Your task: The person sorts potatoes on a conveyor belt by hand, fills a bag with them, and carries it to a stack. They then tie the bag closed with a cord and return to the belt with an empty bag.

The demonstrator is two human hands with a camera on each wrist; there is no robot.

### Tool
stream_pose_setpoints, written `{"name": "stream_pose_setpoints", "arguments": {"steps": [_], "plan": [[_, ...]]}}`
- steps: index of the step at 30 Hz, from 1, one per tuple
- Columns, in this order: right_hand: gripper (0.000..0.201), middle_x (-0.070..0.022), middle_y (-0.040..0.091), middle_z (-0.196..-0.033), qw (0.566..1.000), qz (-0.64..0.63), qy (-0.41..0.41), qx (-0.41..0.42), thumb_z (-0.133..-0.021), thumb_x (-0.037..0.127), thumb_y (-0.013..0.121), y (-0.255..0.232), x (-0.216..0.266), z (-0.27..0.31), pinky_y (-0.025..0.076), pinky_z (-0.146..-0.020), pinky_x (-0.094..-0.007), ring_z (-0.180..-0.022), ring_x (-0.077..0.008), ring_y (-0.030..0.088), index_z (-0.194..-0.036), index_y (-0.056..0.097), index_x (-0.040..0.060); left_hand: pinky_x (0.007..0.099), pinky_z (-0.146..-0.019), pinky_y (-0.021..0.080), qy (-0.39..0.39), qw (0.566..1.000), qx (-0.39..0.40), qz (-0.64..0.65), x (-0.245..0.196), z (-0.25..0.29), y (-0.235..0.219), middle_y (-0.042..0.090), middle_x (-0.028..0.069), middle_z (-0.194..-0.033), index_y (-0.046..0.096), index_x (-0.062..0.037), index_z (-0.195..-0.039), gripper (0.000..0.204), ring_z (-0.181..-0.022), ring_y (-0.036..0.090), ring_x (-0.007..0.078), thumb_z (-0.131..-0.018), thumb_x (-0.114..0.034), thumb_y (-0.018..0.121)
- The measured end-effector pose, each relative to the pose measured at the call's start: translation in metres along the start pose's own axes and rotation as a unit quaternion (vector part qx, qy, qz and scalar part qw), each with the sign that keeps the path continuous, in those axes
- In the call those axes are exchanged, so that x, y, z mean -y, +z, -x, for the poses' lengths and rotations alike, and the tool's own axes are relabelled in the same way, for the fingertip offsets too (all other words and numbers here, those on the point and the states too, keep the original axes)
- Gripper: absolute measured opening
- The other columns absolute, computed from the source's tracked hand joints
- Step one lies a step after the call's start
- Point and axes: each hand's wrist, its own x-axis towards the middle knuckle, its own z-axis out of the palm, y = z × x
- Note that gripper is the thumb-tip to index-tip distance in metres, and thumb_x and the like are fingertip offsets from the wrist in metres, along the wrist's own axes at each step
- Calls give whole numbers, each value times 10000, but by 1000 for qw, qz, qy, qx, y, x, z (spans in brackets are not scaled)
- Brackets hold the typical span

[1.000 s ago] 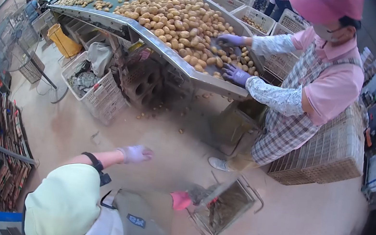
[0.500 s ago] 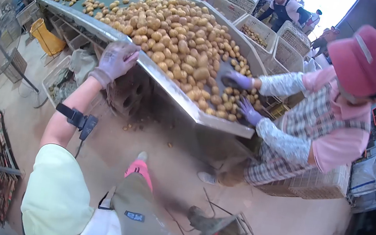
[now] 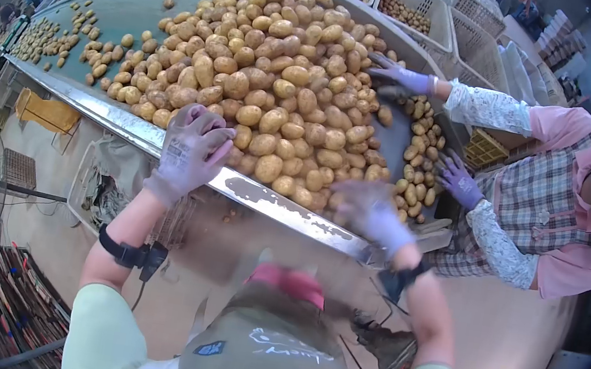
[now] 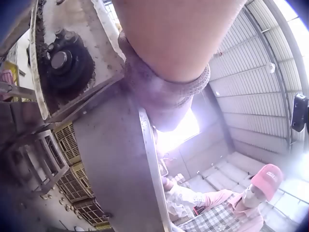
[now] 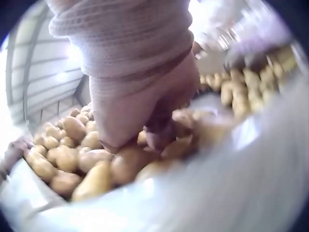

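Observation:
A big heap of potatoes (image 3: 287,84) lies on a sloping green sorting table with a metal rim (image 3: 93,108). My gloved left hand (image 3: 191,142) rests with straight fingers on the potatoes at the near rim. My gloved right hand (image 3: 365,206), blurred, reaches over the rim onto the potatoes at the near right; in the right wrist view its fingers (image 5: 145,111) touch potatoes (image 5: 72,159) and hold none that I can see. The left wrist view shows only the glove cuff (image 4: 164,92) and the table's metal side (image 4: 116,159).
A person in pink (image 3: 558,216) stands at the right, purple-gloved hands (image 3: 403,78) (image 3: 460,182) on the potatoes. Plastic crates (image 3: 414,4) stand behind the table. A white crate (image 3: 100,186) sits under it. A wire basket (image 3: 385,351) lies on the floor by my right leg.
My view has come close over the table. My left hand rose to the rim and rests there. My right hand left the wire basket on the floor and came up onto the potatoes.

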Motion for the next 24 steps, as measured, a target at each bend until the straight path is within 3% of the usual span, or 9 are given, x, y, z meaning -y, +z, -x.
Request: {"name": "stream_pose_setpoints", "arguments": {"steps": [3,5,6,7,13,16,19,20,24], "plan": [[354,-61,627,-1353,913,-145,358,133,-882,241,664,-3,-65,-29,337,-1098,-481,-1295,-255,534,-1228,681,172,452,-928,447,-21,1000,-3,18,9,14,-11,645,78,-961,706,-93,-1011,227,-991,575,329,-786,-107,738],[320,-86,672,-1162,980,101,148,-83,-839,236,676,27,-66,-23,377,-1047,-460,-1145,-260,598,-1148,713,164,455,-884,468,-67,997,2,32,16,23,-15,623,74,-941,685,-114,-1074,295,-959,575,322,-788,-122,755],[321,-86,655,-1024,989,54,119,62,-813,259,696,-31,-6,-63,371,-1047,-476,-1043,-284,601,-1115,725,155,467,-890,462,-55,998,-1,17,16,22,-16,618,86,-935,659,-115,-1135,362,-955,576,323,-788,-128,760],[348,-85,662,-973,995,-34,-53,-74,-824,325,703,-16,5,-60,346,-1066,-511,-1043,-289,590,-1117,727,138,467,-890,462,-59,998,4,12,15,20,-16,618,86,-935,659,-115,-1135,362,-955,576,323,-788,-128,760],[216,-72,706,-996,981,64,180,36,-899,330,673,-14,-50,-76,279,-1112,-514,-1139,-287,579,-1036,761,189,444,-888,450,-100,995,28,4,13,15,-20,626,79,-926,680,-124,-1077,310,-958,587,313,-776,-121,756],[393,-62,589,-1358,986,-77,-124,-86,-858,352,715,-16,5,-85,277,-1149,-526,-1299,-282,493,-1232,680,235,433,-920,445,-117,993,33,11,18,16,-19,638,116,-955,686,-71,-1060,299,-985,582,334,-767,-94,736],[505,-61,535,-1403,985,-67,-145,-58,-838,372,701,5,-46,-95,263,-1161,-573,-1302,-288,492,-1319,632,233,433,-884,442,-119,992,27,28,21,15,-23,632,77,-891,680,-106,-1068,323,-928,583,310,-752,-111,749],[500,-39,485,-1510,995,-65,11,78,-856,393,686,-3,-63,-99,232,-1184,-577,-1410,-329,419,-1342,618,303,434,-896,438,-115,992,31,39,26,17,-23,626,86,-888,678,-92,-1070,328,-918,580,322,-750,-115,749],[480,-127,517,-1429,978,34,204,35,-851,143,633,-35,-112,-64,206,-1173,-589,-1400,-316,398,-1318,644,251,441,-911,436,-111,993,25,13,30,21,-24,635,105,-920,673,-76,-1088,342,-943,584,337,-757,-117,744]]}}
